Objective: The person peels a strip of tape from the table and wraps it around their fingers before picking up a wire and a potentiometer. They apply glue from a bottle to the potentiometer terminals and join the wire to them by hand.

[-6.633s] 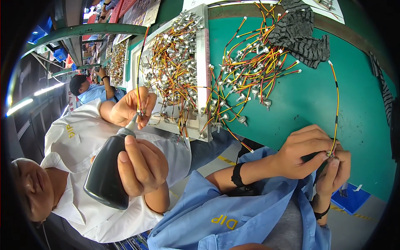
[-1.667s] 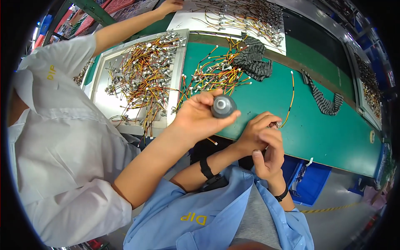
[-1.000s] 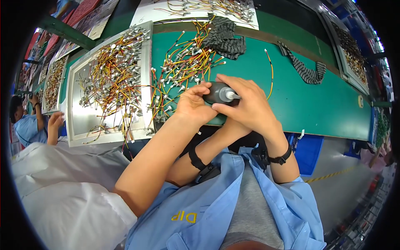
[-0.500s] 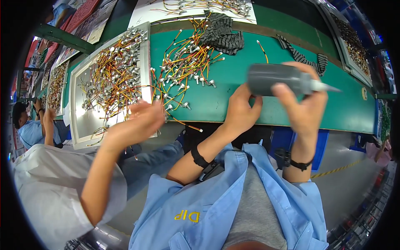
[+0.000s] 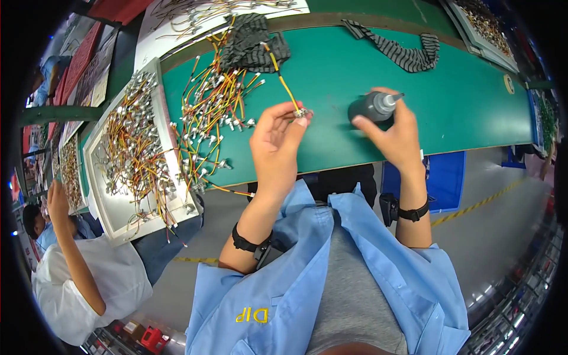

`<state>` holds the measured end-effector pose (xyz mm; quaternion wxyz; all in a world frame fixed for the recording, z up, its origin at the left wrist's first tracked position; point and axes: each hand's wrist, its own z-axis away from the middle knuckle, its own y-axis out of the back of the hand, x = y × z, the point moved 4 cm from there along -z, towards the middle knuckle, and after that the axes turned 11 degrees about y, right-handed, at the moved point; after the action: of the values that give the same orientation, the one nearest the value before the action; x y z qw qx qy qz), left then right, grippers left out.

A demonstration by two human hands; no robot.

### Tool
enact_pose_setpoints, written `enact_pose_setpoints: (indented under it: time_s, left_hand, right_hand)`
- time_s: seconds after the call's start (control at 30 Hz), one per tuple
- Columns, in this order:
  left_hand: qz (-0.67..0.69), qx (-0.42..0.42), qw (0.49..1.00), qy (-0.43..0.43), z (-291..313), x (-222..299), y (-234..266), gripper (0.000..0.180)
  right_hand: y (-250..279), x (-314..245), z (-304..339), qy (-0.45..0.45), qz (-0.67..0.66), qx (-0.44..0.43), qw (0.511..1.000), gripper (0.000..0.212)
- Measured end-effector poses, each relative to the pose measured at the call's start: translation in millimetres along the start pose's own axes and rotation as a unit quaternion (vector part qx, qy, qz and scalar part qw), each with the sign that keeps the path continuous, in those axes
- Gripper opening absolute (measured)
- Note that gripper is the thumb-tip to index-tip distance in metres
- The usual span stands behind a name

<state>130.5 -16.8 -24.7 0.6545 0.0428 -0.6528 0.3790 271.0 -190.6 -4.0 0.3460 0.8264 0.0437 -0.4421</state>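
Note:
My left hand (image 5: 277, 148) pinches a small metal part on a yellow-and-dark wire lead, which looks like a wired potentiometer (image 5: 303, 113). Its lead rises to a white plug at the far end. In my right hand (image 5: 397, 135), a dark grey squeeze bottle (image 5: 362, 109) with a pale nozzle stands roughly upright over the green tabletop (image 5: 319, 65). I cannot tell whether its base touches the table. Left of my left hand lies a loose pile of similar wired parts (image 5: 216, 97). A crumpled grey-and-black striped cloth (image 5: 251, 44) lies just beyond.
At the left, a white-framed tray (image 5: 167, 127) heaped with wired parts overhangs the table edge. A co-worker in white (image 5: 97, 278) sits beyond it. Another striped cloth strip (image 5: 402, 54) lies far right. A blue bin (image 5: 448, 180) is below the table's near edge.
The bottle has swung from lying sideways to roughly upright, lower and away from my left hand. My left hand has lifted the wired part into view. The co-worker's hand has left the tray.

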Motion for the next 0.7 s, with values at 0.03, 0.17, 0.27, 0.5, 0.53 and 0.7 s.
enact_pose_setpoints:
  time_s: [0.03,0.17,0.27,0.5,0.53,0.7]
  left_hand:
    - [0.005,0.007,1.000,0.011,-1,-4,-3,0.025]
    - [0.054,0.008,0.998,0.032,-7,-15,-16,0.025]
    - [0.092,-0.008,0.995,0.021,-14,-11,-32,0.024]
    - [0.116,-0.063,0.991,0.022,-5,18,-57,0.024]
    - [0.102,-0.070,0.992,0.034,-1,21,-57,0.025]
    - [0.124,-0.059,0.990,0.044,17,41,-58,0.027]
  right_hand:
    - [0,7,4,-0.004,0.001,0.003,1.000,0.050]
    - [-5,14,16,0.050,0.082,-0.023,0.995,0.057]
    - [-15,2,22,-0.032,-0.126,-0.036,0.991,0.061]
    - [-28,-47,33,0.130,-0.213,-0.040,0.968,0.066]
    - [-28,-53,34,0.173,-0.203,-0.023,0.964,0.066]
    - [-31,-79,41,0.144,-0.182,-0.085,0.969,0.070]
